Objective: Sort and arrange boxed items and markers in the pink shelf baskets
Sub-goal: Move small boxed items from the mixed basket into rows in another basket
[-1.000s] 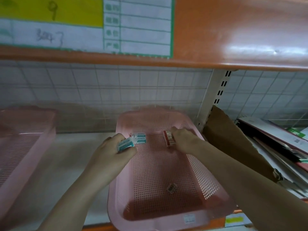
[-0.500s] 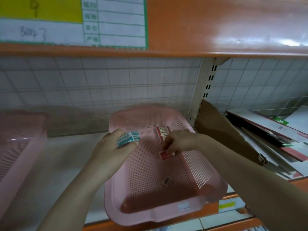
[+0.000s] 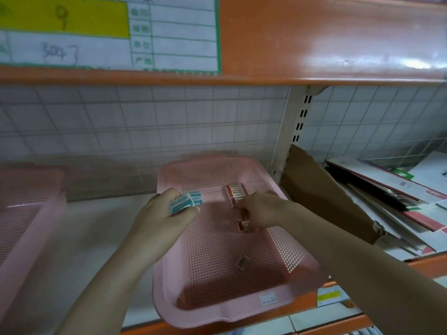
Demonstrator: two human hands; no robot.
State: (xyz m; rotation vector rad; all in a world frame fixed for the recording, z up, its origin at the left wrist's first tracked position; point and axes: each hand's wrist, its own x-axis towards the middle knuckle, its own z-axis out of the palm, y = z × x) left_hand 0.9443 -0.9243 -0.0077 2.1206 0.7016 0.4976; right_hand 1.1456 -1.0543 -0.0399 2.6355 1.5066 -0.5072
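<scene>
On the shelf, at the centre of view, a pink basket (image 3: 285, 243) sits with its near rim jutting over the orange shelf edge. The left hand (image 3: 167, 213), at 9 o'clock of the basket, has its fingers curled round a small stack of teal boxes (image 3: 186, 202) held over the basket's left rim. The right hand (image 3: 260, 210), toward 1 o'clock inside the basket, pinches a red box (image 3: 242, 225) in curled fingertips, low over the mesh floor. Just beyond it, at 12 o'clock, more red boxes (image 3: 234, 193) already lie together against the back wall. A small loose scrap (image 3: 242, 262) lies apart on the floor at 6 o'clock. A second pink basket (image 3: 31, 201) stands well apart at far left; its contents cannot be made out.

Progress, by judgement: early. One red group has been started; the teal boxes are not yet set down. No markers are visible. At 3 o'clock, flat cartons (image 3: 387, 201) lean in the next bay.
</scene>
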